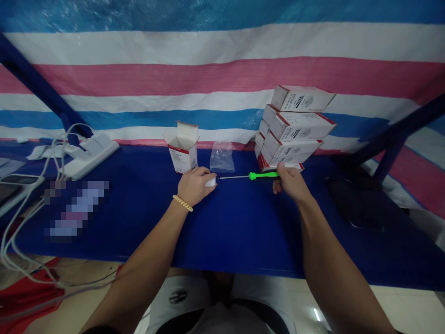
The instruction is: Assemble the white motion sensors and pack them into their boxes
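My left hand is closed around a small white piece, mostly hidden by the fingers, so its kind does not show. In my right hand is a screwdriver with a green and black handle, held level. Its thin metal shaft points left, and the tip is right at the white piece; whether they touch I cannot tell. Just behind my left hand stands a small white and red carton with its top flaps up. Beside that carton lies a clear plastic bag.
Several white and red cartons are stacked at the back right, close behind my right hand. A white power strip with trailing cables sits on the left of the blue table. A dark object lies at the right.
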The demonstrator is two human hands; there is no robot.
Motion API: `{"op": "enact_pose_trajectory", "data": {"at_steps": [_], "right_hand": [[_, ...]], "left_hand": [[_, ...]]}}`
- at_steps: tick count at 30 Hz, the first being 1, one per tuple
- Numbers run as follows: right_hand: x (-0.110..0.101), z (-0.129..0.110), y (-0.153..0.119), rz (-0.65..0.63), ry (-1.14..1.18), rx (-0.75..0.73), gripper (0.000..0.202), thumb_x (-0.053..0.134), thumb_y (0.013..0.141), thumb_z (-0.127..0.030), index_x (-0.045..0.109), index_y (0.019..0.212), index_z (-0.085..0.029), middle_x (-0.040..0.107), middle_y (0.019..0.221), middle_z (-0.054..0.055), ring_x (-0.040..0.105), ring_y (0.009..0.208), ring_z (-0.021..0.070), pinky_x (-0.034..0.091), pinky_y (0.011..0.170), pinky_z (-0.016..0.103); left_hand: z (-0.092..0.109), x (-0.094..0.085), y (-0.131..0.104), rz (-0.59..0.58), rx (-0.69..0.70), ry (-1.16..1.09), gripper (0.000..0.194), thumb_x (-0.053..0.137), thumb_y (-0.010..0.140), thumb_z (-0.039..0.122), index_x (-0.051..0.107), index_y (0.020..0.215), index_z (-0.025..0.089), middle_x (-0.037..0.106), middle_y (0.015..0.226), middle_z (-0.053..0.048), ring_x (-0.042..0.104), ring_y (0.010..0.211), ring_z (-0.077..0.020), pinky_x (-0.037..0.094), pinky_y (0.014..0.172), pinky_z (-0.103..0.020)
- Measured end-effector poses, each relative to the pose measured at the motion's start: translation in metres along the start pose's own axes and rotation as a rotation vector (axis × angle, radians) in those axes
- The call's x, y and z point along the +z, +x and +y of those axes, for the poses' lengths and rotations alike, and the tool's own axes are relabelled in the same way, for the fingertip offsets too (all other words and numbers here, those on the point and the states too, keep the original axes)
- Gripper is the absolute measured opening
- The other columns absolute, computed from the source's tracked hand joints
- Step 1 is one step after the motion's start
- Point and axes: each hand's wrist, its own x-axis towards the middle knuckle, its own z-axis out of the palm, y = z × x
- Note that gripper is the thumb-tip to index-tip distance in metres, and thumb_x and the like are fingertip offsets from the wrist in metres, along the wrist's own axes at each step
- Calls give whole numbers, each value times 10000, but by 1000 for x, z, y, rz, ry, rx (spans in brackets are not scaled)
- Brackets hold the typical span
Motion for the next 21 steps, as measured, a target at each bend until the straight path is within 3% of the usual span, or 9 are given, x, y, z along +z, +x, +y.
{"op": "enact_pose_trajectory", "data": {"at_steps": [4, 8, 11, 16, 19, 21], "right_hand": [[0, 4, 4, -109, 207, 23, 532, 470, 756, -726, 543, 676, -206, 500, 348, -6, 514, 326, 167, 349, 359, 272], [2, 6, 4, -159, 354, -38, 387, 613, 732, -556, 485, 907, -235, 468, 380, -97, 497, 322, 164, 366, 363, 257], [1, 7, 2, -118, 208, -64, 378, 595, 791, -584, 467, 836, -231, 422, 372, -111, 462, 301, 130, 349, 352, 232], [-2, 10, 2, -51, -64, 14, 559, 502, 788, -726, 474, 593, -203, 390, 314, -49, 455, 291, 119, 292, 328, 230], [-2, 9, 3, -95, -1, 37, 605, 459, 781, -755, 490, 540, -202, 402, 301, -18, 481, 308, 139, 321, 347, 248], [-1, 8, 3, -159, 144, 12, 553, 482, 760, -737, 532, 626, -203, 436, 324, -21, 507, 331, 162, 359, 369, 265]], "left_hand": [[0, -1, 0, 11, 12, 13, 166, 710, 802, 304, 726, 942, 216, 687, 902, -52, 641, 790, -199, 501, 664, -330], [0, -1, 0, 28, 27, 27, 165, 721, 791, 296, 727, 937, 219, 693, 898, -44, 645, 783, -200, 499, 657, -330], [0, -1, 0, 15, 19, 21, 166, 718, 795, 299, 729, 938, 217, 690, 901, -51, 645, 785, -198, 498, 661, -328], [-1, -1, 0, 17, 2, 19, 165, 714, 798, 303, 731, 937, 216, 688, 901, -53, 647, 781, -190, 499, 662, -319], [-2, 0, 0, 34, 13, 20, 166, 721, 790, 306, 730, 930, 218, 690, 896, -51, 648, 774, -192, 500, 643, -319], [-2, 0, 0, 44, 20, 25, 168, 726, 784, 305, 730, 928, 219, 693, 895, -50, 650, 770, -193, 498, 635, -318]]}}
